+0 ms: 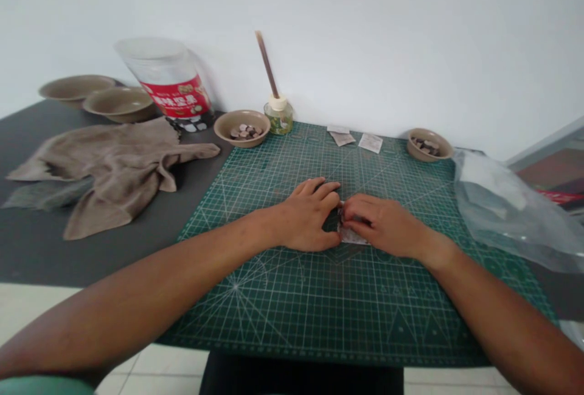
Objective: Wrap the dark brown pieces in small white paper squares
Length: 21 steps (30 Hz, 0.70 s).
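Seen from the head camera, a dark grey table (91, 255) stands against a plain white wall (365, 17), with pale floor tiles (155, 364) showing below it at lower left. A green cutting mat (342, 316), printed with a fine pale grid and angle lines, fills the centre.

Near the middle of the mat, the right hand (381, 224) curves its fingers over a small folded paper packet (351, 235), which is partly hidden and seems held. The left hand (303, 215) is half curled just beside it; whether it has hold of the packet is hidden.

Along the upper edge of the mat lie two paper slips (370, 142), and a ceramic bowl of small rounded pieces (241, 128) sits at each end, the second at upper right (429, 144). A glass reed diffuser (278, 116) stands beside the first. At upper left are a crumpled taupe cloth (100, 176), two wide bowls (118, 104), and a tilted, red-labelled plastic jar (168, 78). A clear plastic bag (502, 206) lies at right.
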Available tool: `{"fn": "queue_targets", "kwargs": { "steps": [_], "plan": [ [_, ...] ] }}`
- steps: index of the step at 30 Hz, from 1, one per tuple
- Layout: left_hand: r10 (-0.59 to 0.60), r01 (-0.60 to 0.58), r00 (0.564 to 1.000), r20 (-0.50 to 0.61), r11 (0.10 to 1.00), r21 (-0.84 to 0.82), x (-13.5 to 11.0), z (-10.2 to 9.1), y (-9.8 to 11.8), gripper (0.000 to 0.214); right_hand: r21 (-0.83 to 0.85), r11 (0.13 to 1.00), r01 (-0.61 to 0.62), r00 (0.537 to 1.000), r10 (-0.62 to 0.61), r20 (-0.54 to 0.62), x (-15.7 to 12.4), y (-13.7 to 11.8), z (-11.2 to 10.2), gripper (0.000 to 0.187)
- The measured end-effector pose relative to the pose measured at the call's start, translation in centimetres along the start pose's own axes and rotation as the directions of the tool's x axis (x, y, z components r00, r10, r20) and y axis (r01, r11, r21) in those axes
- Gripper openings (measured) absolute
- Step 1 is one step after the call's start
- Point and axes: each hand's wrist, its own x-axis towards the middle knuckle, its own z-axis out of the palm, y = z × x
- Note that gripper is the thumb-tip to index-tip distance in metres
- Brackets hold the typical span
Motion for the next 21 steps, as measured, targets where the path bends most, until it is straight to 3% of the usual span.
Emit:
{"fn": "queue_targets", "kwargs": {
  "steps": [2,4,7,9,12,15,18,21],
  "plan": [
    [-0.004,0.004,1.0,0.004,1.0,0.0,0.0,0.0,0.0,0.061,-0.086,0.993,-0.086,0.995,0.08,-0.066,0.3,0.9,-0.4,0.01],
    [-0.005,0.005,1.0,0.003,1.0,0.001,0.0,-0.1,0.1,0.061,-0.097,0.989,-0.11,0.993,0.106,-0.053,0.0,1.5,-1.0,0.008],
    [-0.005,0.005,1.0,0.004,1.0,-0.004,0.0,-0.1,0.1,0.061,-0.01,1.0,-0.015,0.998,0.016,0.062,-0.7,1.2,-1.0,0.008],
    [-0.004,0.004,1.0,0.002,1.0,-0.012,0.0,0.0,0.1,0.063,0.02,0.999,0.033,0.996,-0.034,0.079,-0.7,0.5,-0.4,0.01],
    [-0.004,0.004,1.0,-0.001,1.0,-0.012,0.0,0.0,0.0,0.062,-0.045,0.999,-0.002,1.0,0.003,0.011,-0.1,0.2,0.2,0.01],
    [-0.013,0.013,1.0,0.005,1.0,-0.012,0.0,-0.1,0.0,0.062,-0.119,0.989,-0.086,0.996,0.081,-0.045,0.1,0.9,-0.5,0.01],
    [-0.012,0.013,1.0,0.026,1.0,-0.021,0.0,-0.2,0.2,0.062,-0.059,0.997,-0.05,0.997,0.053,0.052,-0.6,1.2,-1.3,0.01],
    [-0.002,0.003,1.0,0.025,1.0,-0.021,0.0,-0.4,0.3,0.066,0.05,0.998,0.023,0.991,-0.029,0.128,-0.9,0.5,-0.8,0.013]
  ]
}}
